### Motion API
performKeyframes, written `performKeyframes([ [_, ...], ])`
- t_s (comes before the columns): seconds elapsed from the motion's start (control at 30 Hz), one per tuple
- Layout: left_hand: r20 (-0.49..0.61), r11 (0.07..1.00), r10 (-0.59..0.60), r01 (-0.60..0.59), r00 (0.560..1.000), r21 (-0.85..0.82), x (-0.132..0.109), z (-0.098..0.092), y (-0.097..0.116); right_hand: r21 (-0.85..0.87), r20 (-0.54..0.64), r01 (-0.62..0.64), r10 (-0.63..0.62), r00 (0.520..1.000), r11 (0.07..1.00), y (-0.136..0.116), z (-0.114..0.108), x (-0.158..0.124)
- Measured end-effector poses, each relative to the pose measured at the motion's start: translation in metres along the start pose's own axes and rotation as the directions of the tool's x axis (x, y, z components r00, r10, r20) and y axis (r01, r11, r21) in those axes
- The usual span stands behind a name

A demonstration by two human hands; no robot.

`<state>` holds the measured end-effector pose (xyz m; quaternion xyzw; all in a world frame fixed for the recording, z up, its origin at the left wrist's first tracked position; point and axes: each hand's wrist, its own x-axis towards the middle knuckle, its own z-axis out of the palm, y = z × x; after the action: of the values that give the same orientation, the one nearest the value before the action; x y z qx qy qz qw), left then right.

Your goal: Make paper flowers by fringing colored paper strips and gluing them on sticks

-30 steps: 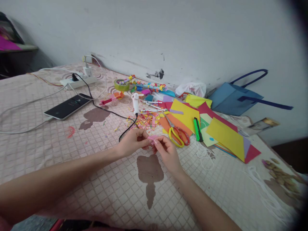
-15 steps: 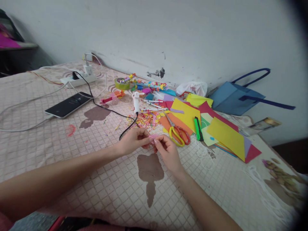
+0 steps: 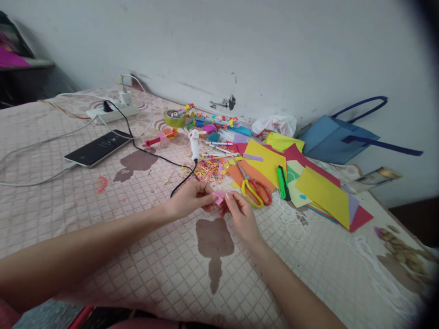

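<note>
Both my hands meet over the middle of the pink checked cloth point(image 3: 144, 256). My left hand point(image 3: 189, 199) and my right hand point(image 3: 240, 214) each pinch one end of a small pink paper piece point(image 3: 218, 197), held just above the cloth. The fingers of both hands are closed on it. Yellow-handled scissors point(image 3: 252, 188) lie just beyond my right hand, with a green utility knife point(image 3: 282, 183) beside them. A heap of small coloured paper scraps point(image 3: 206, 170) lies just past my hands.
Coloured paper sheets point(image 3: 318, 189) are spread at the right. A white glue gun point(image 3: 194, 144) with a black cable, a phone point(image 3: 98, 149), a power strip point(image 3: 111, 114), a tape roll point(image 3: 173, 119), pens and a blue bag point(image 3: 338, 139) lie farther back. White string point(image 3: 291, 219) trails at the right.
My hands have stayed in place, only working the pink paper piece slightly between the fingers; the view has shifted a little.
</note>
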<state>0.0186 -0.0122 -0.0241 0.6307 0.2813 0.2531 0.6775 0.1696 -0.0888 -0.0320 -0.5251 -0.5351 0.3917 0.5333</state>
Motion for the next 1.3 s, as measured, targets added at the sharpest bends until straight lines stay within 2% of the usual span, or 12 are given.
performKeyframes([
  [0.4,0.021,1.000,0.004,-0.004,1.000,-0.004,0.0003,0.0000,-0.0003,-0.014,0.021,0.002,-0.002,1.000,1.000,-0.0012,-0.0017,0.0001],
  [0.73,0.010,1.000,0.006,-0.006,1.000,0.024,-0.0013,0.0015,-0.0002,-0.207,0.042,0.100,-0.093,0.995,0.973,-0.0010,-0.0066,0.0014],
  [1.17,0.086,0.998,-0.062,0.064,0.994,-0.025,-0.0036,0.0030,0.0027,-0.177,-0.033,0.099,-0.107,0.994,0.979,-0.0033,-0.0019,-0.0021],
  [1.3,0.101,0.996,-0.090,0.089,0.991,0.017,-0.0039,0.0055,-0.0004,-0.168,-0.038,0.109,-0.117,0.992,0.980,-0.0044,0.0014,-0.0048],
])
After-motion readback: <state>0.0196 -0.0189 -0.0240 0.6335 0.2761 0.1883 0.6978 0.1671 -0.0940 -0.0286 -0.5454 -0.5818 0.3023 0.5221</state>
